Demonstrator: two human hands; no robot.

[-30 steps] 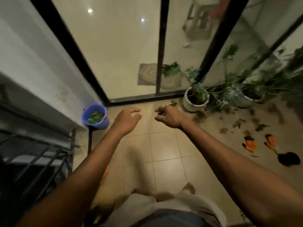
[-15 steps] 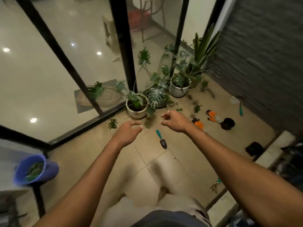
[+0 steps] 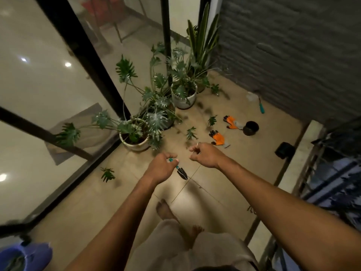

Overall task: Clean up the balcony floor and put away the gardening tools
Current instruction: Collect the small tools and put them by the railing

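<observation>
A small trowel (image 3: 182, 172) with a teal handle lies on the tiled balcony floor. My left hand (image 3: 161, 167) hangs above it with loosely curled fingers and covers the handle's end in the view. My right hand (image 3: 205, 155) hovers a little to the right, also loosely curled and holding nothing. Two orange gloves (image 3: 218, 138) (image 3: 230, 122) lie further off beside a small black pot (image 3: 252, 128). A teal-handled tool (image 3: 260, 107) lies by the grey wall. Fallen leaves (image 3: 191, 133) (image 3: 107, 174) are scattered on the floor.
Potted plants in white pots (image 3: 134, 142) (image 3: 184, 99) stand along the glass door (image 3: 82, 61). Another black pot (image 3: 284, 150) sits by the low ledge and railing (image 3: 332, 173) at right. A purple bucket (image 3: 25, 255) is at the bottom left. My bare feet (image 3: 166, 209) are below.
The view has swung right, from the bucket corner to the plant corner. Both hands kept their raised, loosely curled pose, and the left one now overlaps the trowel's handle.
</observation>
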